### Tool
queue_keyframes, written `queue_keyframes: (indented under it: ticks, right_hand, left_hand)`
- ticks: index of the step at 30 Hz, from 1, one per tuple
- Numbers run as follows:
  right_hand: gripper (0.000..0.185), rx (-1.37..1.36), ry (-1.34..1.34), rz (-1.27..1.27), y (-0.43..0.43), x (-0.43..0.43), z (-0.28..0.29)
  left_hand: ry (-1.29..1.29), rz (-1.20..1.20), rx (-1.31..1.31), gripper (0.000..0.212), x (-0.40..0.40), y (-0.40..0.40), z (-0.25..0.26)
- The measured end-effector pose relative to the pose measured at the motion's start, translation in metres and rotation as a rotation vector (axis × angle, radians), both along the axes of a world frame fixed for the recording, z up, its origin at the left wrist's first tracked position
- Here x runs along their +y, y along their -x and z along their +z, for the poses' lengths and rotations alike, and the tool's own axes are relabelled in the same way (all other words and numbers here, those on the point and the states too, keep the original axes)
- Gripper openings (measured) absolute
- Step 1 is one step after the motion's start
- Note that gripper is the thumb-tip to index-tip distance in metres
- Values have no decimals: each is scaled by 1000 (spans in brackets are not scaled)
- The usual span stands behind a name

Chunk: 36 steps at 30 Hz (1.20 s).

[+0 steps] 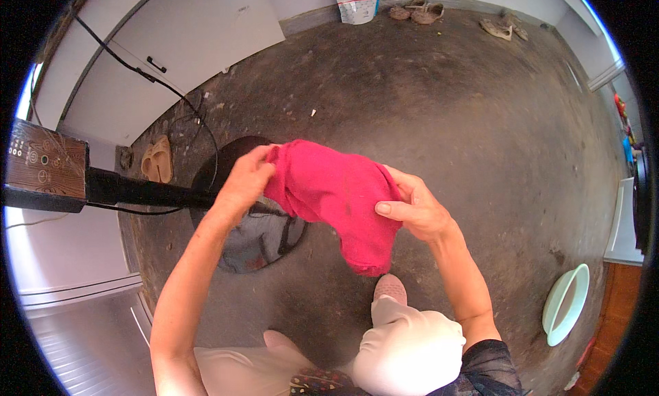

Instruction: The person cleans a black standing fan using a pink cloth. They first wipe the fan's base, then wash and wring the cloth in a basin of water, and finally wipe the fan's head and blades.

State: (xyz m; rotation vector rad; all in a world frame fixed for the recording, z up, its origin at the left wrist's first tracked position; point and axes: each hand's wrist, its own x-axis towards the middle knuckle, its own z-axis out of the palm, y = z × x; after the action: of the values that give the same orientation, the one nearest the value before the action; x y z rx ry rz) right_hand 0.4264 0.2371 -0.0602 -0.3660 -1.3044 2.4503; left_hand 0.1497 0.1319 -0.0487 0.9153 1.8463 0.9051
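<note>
A crimson-pink cloth [340,185], perhaps a small garment, is stretched between my two hands above the floor. My left hand [249,177] pinches its bunched left edge. At the cloth's right side my right hand [419,208] holds it, thumb in front and fingers partly hidden behind. One narrow end hangs down towards my right shoe [390,288]. Behind the cloth and my left hand lies a dark round glossy base [257,246], partly covered by them.
A black post [144,186] joins that base to a wood-grain control box [49,164] at left, with cables nearby. Tan slippers [158,159] lie beside it. A pale green basin [565,306] is at right. Shoes [427,13] and a white printed bag [358,5] line the far wall.
</note>
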Motion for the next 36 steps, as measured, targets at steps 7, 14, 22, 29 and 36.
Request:
queue_keyframes:
  ticks: [7,14,22,29,36]
  right_hand:
    - [63,60,80,-63,2,-10,-7]
    - [61,87,188,-104,11,-20,-7]
    - [44,-82,-199,-58,15,-32,-8]
    - [39,-293,-690,-102,12,-45,37]
    - [61,-256,-622,-383,-33,-80,62]
  left_hand:
    - [-230,3,51,36,-14,-31,-15]
    - [-334,-269,90,96,-29,-74,-13]
    - [-351,-283,61,100,-23,-53,-15]
    - [-108,-386,-175,43,-29,-66,23]
    - [-184,-432,-402,31,-24,-91,55]
